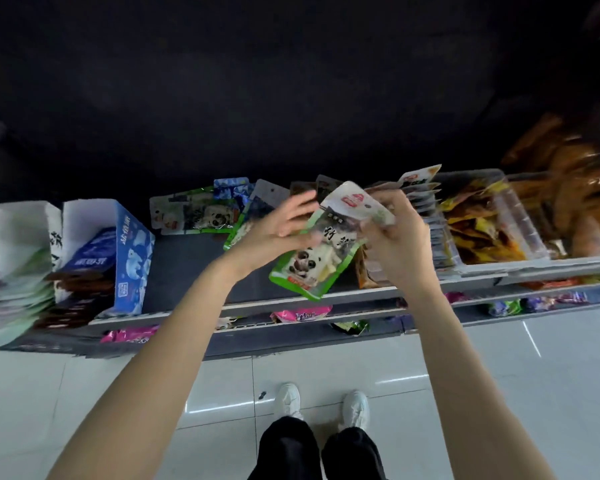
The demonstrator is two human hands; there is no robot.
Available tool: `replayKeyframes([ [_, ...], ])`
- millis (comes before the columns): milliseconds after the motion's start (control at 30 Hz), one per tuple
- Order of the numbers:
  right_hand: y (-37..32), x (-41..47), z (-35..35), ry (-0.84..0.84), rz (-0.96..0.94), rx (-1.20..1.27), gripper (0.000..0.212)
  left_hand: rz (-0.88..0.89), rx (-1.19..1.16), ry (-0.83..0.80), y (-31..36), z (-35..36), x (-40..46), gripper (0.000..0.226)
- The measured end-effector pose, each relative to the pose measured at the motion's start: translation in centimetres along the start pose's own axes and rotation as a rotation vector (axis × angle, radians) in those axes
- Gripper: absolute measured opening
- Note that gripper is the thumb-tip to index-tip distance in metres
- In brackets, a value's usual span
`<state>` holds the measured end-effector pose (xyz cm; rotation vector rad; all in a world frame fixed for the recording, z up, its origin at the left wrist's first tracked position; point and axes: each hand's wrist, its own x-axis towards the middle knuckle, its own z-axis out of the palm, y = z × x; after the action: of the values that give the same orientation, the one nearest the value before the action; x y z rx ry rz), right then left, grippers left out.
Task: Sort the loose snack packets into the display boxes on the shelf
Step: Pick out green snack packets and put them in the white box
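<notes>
A green and white panda snack packet (317,251) hangs above the shelf's front edge. My right hand (397,237) grips its upper right part. My left hand (279,225) lies against the packet's left edge with fingers stretched out. Behind them, loose panda packets (194,213) and blue packets (231,188) lie at the back of the dark shelf (184,261). At the left stand a blue display box (132,251) with dark packets in it and a white display box (21,230) with green packets.
A clear plastic bin (520,216) of yellow-orange packets stands to the right, with a row of upright packets (426,202) beside it. Pink and purple packets (300,313) lie on the lower shelf. White tiled floor and my white shoes (288,400) are below.
</notes>
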<state>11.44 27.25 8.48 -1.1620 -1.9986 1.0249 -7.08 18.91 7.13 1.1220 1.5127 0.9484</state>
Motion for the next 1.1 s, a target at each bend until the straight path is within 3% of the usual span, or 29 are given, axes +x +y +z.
replayKeyframes([
  [67, -0.8, -0.6, -1.3, -0.029, 0.146, 0.24, 0.027, -0.104, 0.04, -0.051, 1.2, 1.1, -1.5, 0.052],
  [133, -1.3, -1.2, -2.0, -0.045, 0.28, 0.415, 0.025, -0.148, 0.058, -0.022, 1.6, 2.2, -2.9, 0.053],
  [233, -1.4, -2.4, -2.8, -0.084, 0.428, 0.57, 0.024, -0.158, 0.027, 0.073, 2.1, 3.8, -5.2, 0.049],
  [300, -1.3, -3.4, -3.1, -0.122, 0.468, 0.617, 0.027, -0.154, 0.004, 0.116, 2.0, 4.7, -6.6, 0.035],
  [400, -1.3, -4.8, -3.1, -0.209, 0.369, 0.499, 0.028, -0.171, -0.014, 0.23, 1.7, 6.0, -9.2, 0.026],
  [500, -2.2, -5.1, -1.3, -0.36, 0.212, 0.257, 0.038, -0.156, 0.103, 0.353, 0.3, 5.9, -12.3, 0.044],
  [600, -4.7, -5.2, 2.5, -0.49, 0.09, 0.147, 0.042, -0.177, 0.309, 0.507, -1.9, 3.8, -15.8, 0.045],
  [733, -8.4, -5.9, 8.2, -0.663, 0.068, 0.238, 0.033, -0.274, 0.725, 0.727, -4.4, -0.5, -20.6, 0.062],
  [833, -10.8, -6.5, 12.1, -0.759, 0.087, 0.342, 0.01, -0.239, 0.853, 0.873, -5.8, -3.6, -23.7, 0.063],
  [1000, -15.3, -6.0, 19.1, -0.514, 0.047, 0.431, 0.01, -0.069, 0.73, 1.13, -10.0, -11.8, -27.4, 0.032],
  [1100, -18.0, -5.4, 23.7, -0.337, 0.02, 0.451, 0.01, -0.105, 0.769, 1.137, -12.8, -17.5, -28.4, 0.031],
])
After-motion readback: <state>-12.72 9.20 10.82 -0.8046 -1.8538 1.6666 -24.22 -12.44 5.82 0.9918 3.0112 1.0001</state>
